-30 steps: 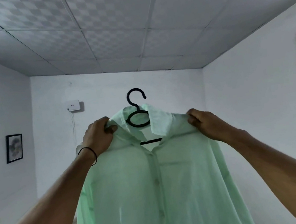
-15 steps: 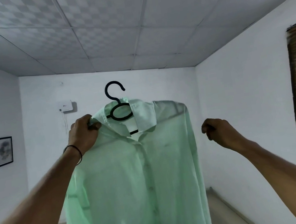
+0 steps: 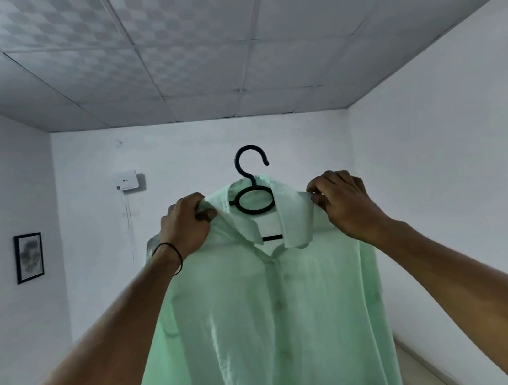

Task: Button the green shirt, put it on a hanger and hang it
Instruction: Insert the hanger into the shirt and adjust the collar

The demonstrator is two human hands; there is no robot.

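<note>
- While held aloft, shirt point(image 3: 265, 322) hangs with its long axis vertical, collar point(image 3: 293, 219) up, front toward the camera.
- Hanger point(image 3: 252, 188) sits inside the collar, hook point(image 3: 248, 149) up, tip pointing right.
- Left grip point(image 3: 185, 225) clutches one shoulder beside the collar; right grip point(image 3: 343, 205) pinches the other.

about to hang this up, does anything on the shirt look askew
The collar sits slightly uneven: the flap by the right hand hangs lower. The shirt is open at the neck, showing the hanger bar.
</note>
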